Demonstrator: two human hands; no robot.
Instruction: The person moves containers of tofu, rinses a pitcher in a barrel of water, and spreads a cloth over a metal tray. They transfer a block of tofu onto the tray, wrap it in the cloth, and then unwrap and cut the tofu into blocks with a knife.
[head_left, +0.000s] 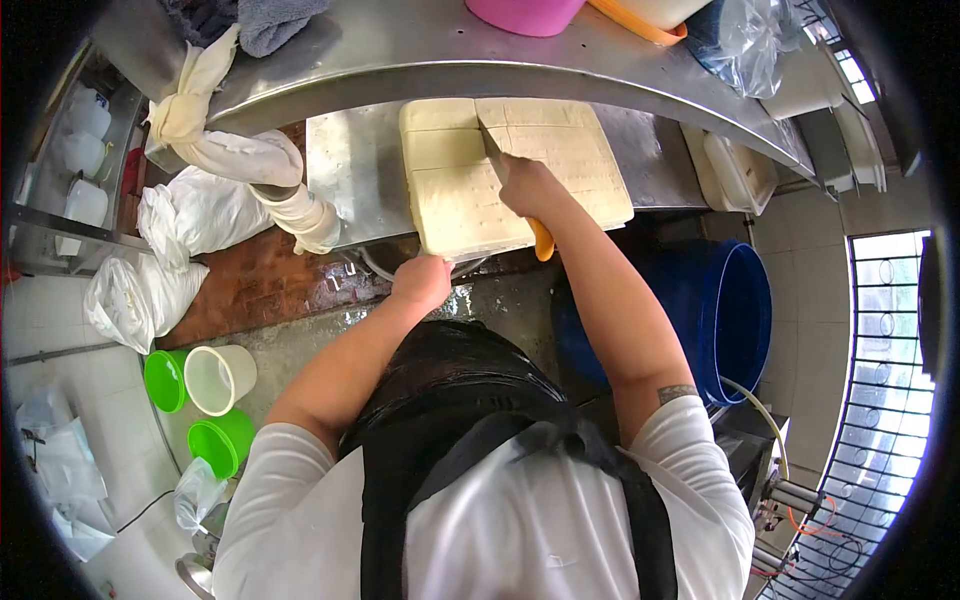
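A large pale-yellow slab, scored with lines into blocks, lies on a metal table. My right hand is closed round the orange handle of a knife. The blade points away from me and rests at a line in the slab's far half. At the slab's near left corner is my left hand, its fingers closed against the edge. What it grips there is partly hidden.
A metal shelf crosses above the table's far side. A cloth-wrapped pipe stands at the left, near white bags. Green buckets are at lower left, a blue barrel at right.
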